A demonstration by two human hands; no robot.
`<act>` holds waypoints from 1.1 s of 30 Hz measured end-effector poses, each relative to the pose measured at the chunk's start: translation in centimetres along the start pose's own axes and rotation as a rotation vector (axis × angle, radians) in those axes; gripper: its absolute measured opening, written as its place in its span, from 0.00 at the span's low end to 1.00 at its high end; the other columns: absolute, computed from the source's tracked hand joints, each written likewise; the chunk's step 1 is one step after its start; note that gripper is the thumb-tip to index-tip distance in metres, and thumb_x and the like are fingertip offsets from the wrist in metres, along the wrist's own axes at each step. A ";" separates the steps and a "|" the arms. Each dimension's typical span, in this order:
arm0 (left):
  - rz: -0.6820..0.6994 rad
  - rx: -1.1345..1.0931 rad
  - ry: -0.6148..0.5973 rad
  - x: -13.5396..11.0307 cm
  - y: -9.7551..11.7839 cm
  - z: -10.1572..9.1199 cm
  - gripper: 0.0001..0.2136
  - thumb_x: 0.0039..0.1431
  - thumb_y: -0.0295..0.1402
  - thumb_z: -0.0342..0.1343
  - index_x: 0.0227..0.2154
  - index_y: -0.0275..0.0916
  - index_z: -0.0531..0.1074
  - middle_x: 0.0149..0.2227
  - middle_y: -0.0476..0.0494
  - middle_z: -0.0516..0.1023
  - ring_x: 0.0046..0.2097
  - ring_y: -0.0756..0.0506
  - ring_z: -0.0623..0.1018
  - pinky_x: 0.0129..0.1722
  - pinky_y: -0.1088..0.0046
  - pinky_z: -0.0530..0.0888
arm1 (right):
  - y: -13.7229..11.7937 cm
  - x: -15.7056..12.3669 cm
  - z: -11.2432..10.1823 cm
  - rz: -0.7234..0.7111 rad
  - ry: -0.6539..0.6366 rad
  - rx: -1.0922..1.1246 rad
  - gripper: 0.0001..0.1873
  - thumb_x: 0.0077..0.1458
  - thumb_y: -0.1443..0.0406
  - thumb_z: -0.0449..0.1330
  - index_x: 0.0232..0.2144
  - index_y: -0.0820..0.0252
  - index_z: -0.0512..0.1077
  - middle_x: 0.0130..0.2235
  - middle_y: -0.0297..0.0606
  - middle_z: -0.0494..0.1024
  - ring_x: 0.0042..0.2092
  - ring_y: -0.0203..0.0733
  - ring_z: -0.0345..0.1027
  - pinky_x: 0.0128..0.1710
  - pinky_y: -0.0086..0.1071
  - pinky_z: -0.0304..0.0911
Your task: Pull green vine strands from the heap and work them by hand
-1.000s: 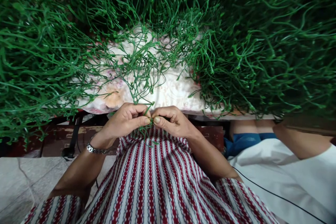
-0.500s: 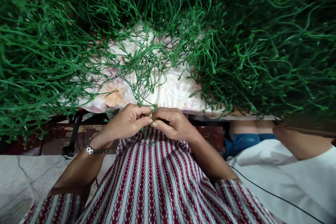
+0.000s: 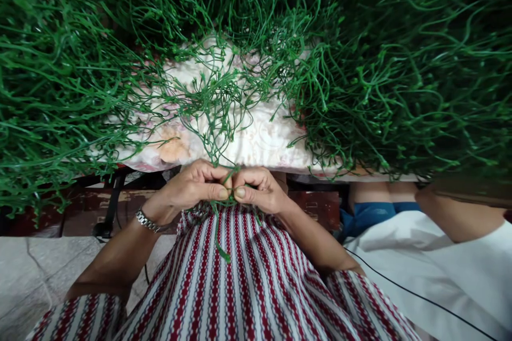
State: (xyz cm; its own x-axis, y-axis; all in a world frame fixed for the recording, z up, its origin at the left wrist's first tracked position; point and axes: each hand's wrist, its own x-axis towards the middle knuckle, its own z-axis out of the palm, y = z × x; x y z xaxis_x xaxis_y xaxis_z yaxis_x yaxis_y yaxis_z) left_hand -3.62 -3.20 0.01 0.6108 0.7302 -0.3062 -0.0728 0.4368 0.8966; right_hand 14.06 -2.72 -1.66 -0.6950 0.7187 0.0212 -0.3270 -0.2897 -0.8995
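Observation:
My left hand (image 3: 194, 185) and my right hand (image 3: 258, 188) meet thumb to thumb just below the table edge, both pinched on a bunch of thin green plastic stems (image 3: 218, 112). The bunch fans out upward over a floral cloth (image 3: 256, 141). One loose stem (image 3: 219, 234) hangs down from my fingers over my red-and-white striped lap (image 3: 240, 282). A metal watch (image 3: 147, 220) sits on my left wrist.
Big heaps of the same green stems (image 3: 400, 64) cover the table on the left, back and right. Another person in a white top (image 3: 440, 272) sits close on my right, with an arm (image 3: 452, 213) at the table edge. Grey floor tiles (image 3: 32, 272) lie at the lower left.
My hands have drawn slightly closer together and nearer to me. A green stem now hangs down over my lap, where none hung before.

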 end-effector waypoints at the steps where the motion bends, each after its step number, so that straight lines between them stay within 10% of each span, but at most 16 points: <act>1: 0.008 -0.029 0.029 0.0 -0.2 0.0 0.14 0.47 0.40 0.59 0.19 0.34 0.68 0.18 0.51 0.58 0.22 0.53 0.57 0.20 0.75 0.54 | 0.1 0.0 0.2 0.005 0.029 0.030 0.18 0.52 0.57 0.59 0.20 0.64 0.62 0.22 0.29 0.60 0.24 0.28 0.52 0.25 0.24 0.50; 22: 0.318 -0.175 0.730 2.4 -0.1 2.1 0.09 0.49 0.35 0.60 0.23 0.38 0.66 0.17 0.55 0.60 0.18 0.56 0.59 0.17 0.80 0.55 | 0.4 -1.2 0.4 0.159 0.249 -0.170 0.20 0.55 0.52 0.54 0.26 0.65 0.66 0.19 0.28 0.62 0.21 0.26 0.51 0.20 0.22 0.47; 29: 0.362 -0.222 0.826 2.7 0.7 1.8 0.10 0.47 0.35 0.62 0.25 0.38 0.66 0.18 0.56 0.60 0.19 0.56 0.59 0.16 0.81 0.57 | -0.1 -3.2 -0.4 -0.019 0.659 -0.459 0.10 0.57 0.59 0.56 0.34 0.61 0.68 0.23 0.30 0.65 0.23 0.29 0.56 0.22 0.24 0.52; 33: 0.372 -0.169 0.792 3.0 0.2 2.2 0.08 0.50 0.34 0.60 0.25 0.38 0.66 0.18 0.56 0.59 0.19 0.56 0.58 0.17 0.82 0.57 | -1.4 -2.7 0.2 -0.318 0.567 -0.875 0.08 0.59 0.65 0.52 0.38 0.60 0.69 0.29 0.35 0.72 0.28 0.32 0.63 0.27 0.26 0.59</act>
State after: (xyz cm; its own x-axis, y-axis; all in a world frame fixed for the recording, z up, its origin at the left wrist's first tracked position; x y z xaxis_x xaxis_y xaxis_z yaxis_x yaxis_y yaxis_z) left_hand -0.09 -2.07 -0.01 -0.1953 0.9618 -0.1918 -0.3112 0.1247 0.9421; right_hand 16.28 -4.38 -0.37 -0.1897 0.9332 0.3054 0.2851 0.3499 -0.8923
